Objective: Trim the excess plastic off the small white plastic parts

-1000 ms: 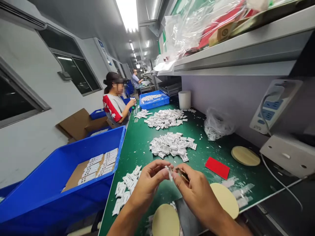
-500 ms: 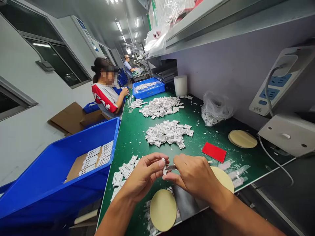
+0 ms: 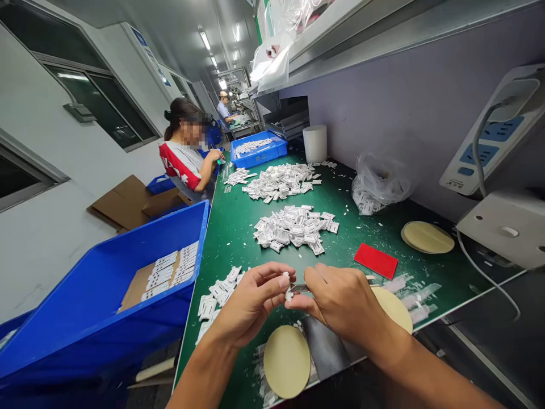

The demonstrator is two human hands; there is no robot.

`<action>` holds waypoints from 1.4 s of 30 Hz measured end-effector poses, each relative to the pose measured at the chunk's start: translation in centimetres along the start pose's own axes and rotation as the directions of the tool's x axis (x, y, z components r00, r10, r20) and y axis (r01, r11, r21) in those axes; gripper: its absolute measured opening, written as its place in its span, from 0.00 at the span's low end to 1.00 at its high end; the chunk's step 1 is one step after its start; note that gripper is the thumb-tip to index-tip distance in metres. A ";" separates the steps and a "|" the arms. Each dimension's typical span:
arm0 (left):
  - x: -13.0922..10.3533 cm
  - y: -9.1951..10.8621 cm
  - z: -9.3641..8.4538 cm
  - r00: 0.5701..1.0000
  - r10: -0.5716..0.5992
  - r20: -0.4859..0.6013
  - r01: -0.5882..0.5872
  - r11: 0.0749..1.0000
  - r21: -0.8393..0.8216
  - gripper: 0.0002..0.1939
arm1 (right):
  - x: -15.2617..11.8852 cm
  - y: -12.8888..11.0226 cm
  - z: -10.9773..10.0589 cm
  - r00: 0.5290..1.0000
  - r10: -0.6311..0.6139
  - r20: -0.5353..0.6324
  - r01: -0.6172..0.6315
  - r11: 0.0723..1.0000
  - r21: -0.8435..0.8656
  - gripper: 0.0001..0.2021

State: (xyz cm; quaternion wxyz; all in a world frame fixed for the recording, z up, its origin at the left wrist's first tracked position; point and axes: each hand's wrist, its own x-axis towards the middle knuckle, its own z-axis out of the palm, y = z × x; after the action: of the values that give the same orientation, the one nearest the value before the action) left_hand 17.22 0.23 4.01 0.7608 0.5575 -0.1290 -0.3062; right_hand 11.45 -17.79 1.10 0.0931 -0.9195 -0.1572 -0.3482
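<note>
My left hand (image 3: 251,309) pinches a small white plastic part (image 3: 288,289) between thumb and fingers, above the near edge of the bench. My right hand (image 3: 347,298) is closed round a knife whose narrow metal blade (image 3: 300,288) touches or nearly touches that part; its handle is mostly hidden in the fist. Beneath my hands lie a round pale-yellow disc (image 3: 286,363) and a dark flat plate (image 3: 326,349). Several finished-looking white parts (image 3: 220,292) lie left of my left hand. Straight ahead is a heap of similar white parts (image 3: 293,227).
A blue bin (image 3: 106,335) with rows of white pieces stands left of the green bench (image 3: 230,227). Farther off are another heap (image 3: 279,182), a blue tray (image 3: 259,162) and a co-worker (image 3: 187,153). At right lie a red block (image 3: 376,261), bagged parts (image 3: 378,184) and yellow discs (image 3: 428,237).
The view has shifted slightly, so the bench things sit a little differently. Both hands keep their hold, and the blade stays at the white part.
</note>
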 end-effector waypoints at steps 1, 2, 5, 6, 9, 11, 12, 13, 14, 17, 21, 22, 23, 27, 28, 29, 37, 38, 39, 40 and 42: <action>0.0 0.0 0.0 1.000 -0.001 0.000 0.001 1.000 -0.001 0.07 | 0.0 0.0 0.0 1.000 -0.003 -0.005 0.003 1.000 0.000 0.27; 0.0 0.0 0.0 1.000 -0.002 -0.001 0.002 1.000 -0.002 0.07 | 0.0 0.0 0.0 1.000 -0.008 -0.011 0.008 1.000 0.001 0.27; 0.0 0.1 -0.1 1.000 0.004 -0.008 -0.004 1.000 -0.004 0.06 | 0.1 0.0 0.0 0.999 -0.019 -0.026 0.018 1.000 -0.001 0.27; 0.0 0.1 -0.1 1.000 0.006 -0.013 -0.006 1.000 -0.005 0.06 | 0.1 -0.1 0.0 0.999 -0.022 -0.030 0.022 1.000 -0.002 0.27; -0.1 0.1 0.1 1.000 0.002 -0.012 -0.002 1.000 -0.013 0.06 | 0.1 -0.1 0.1 0.998 -0.029 -0.055 0.030 1.000 0.003 0.26; -0.2 0.1 0.4 1.000 -0.003 0.003 0.003 1.000 -0.019 0.06 | 0.1 0.0 0.2 0.997 -0.043 -0.069 0.044 0.999 0.013 0.25; -0.2 0.2 0.4 1.000 -0.001 0.005 0.001 1.000 -0.026 0.06 | 0.1 0.0 0.2 0.996 -0.053 -0.074 0.055 0.998 0.020 0.25; -0.1 0.3 0.4 1.000 0.012 -0.008 -0.012 0.999 -0.037 0.06 | 0.1 -0.1 0.1 0.994 -0.067 -0.085 0.070 0.997 0.029 0.25; 0.0 0.5 0.2 0.998 0.040 -0.043 -0.042 0.998 -0.046 0.07 | 0.1 -0.1 0.1 0.992 -0.083 -0.099 0.088 0.995 0.047 0.25; 0.5 1.0 -1.2 0.936 0.234 -0.263 -0.210 0.971 0.116 0.14 | -0.1 -0.3 -0.3 0.982 -0.086 -0.168 0.117 0.975 0.189 0.27; 1.4 0.8 -3.3 0.785 0.574 -0.233 -0.164 0.555 0.815 0.18 | -0.5 -0.5 -0.6 0.975 0.028 -0.221 0.069 0.904 0.421 0.27; 1.6 0.5 -3.6 0.790 0.587 -0.177 -0.127 0.438 0.890 0.16 | -0.6 -0.5 -0.6 0.974 0.053 -0.222 0.051 0.896 0.442 0.26; 1.8 0.2 -3.7 0.807 0.575 -0.131 -0.105 0.358 0.928 0.14 | -0.7 -0.5 -0.6 0.972 0.071 -0.222 0.037 0.893 0.448 0.26; 2.4 -1.2 -3.7 0.884 0.468 -0.005 -0.055 0.115 0.992 0.11 | -0.9 -0.5 -0.7 0.969 0.080 -0.233 0.021 0.914 0.404 0.22; 2.4 -1.3 -3.7 0.893 0.451 -0.002 -0.032 0.069 0.997 0.12 | -0.9 -0.5 -0.8 0.970 0.077 -0.232 0.021 0.919 0.393 0.22; 2.4 -1.4 -3.7 0.897 0.442 -0.008 -0.006 0.031 1.000 0.12 | -0.9 -0.4 -0.9 0.969 0.077 -0.235 0.020 0.924 0.382 0.21; 3.2 0.2 -3.2 0.889 0.453 -0.066 0.134 -0.119 0.984 0.10 | -0.9 0.7 -0.9 0.959 0.143 -0.245 -0.049 0.934 0.354 0.16; 3.9 0.3 -3.1 0.886 0.459 -0.070 0.141 -0.122 0.983 0.11 | -0.9 0.6 -0.8 0.960 0.153 -0.236 -0.060 0.931 0.360 0.16; 4.7 0.3 -2.9 0.882 0.465 -0.079 0.152 -0.121 0.981 0.11 | -0.8 0.6 -0.8 0.961 0.161 -0.225 -0.069 0.927 0.368 0.16; 5.5 0.1 -2.8 0.877 0.471 -0.096 0.169 -0.115 0.979 0.12 | -0.8 0.5 -0.9 0.963 0.167 -0.212 -0.078 0.924 0.375 0.17; 7.0 -0.3 -2.6 0.863 0.484 -0.142 0.214 -0.097 0.972 0.14 | -0.7 0.3 -1.0 0.966 0.174 -0.190 -0.089 0.918 0.388 0.17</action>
State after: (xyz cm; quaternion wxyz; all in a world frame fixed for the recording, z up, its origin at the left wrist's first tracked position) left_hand 23.95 -2.07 1.78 0.1332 0.9668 -0.1841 0.1167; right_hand 10.46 -18.50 1.41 0.3076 -0.8487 -0.1473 -0.4042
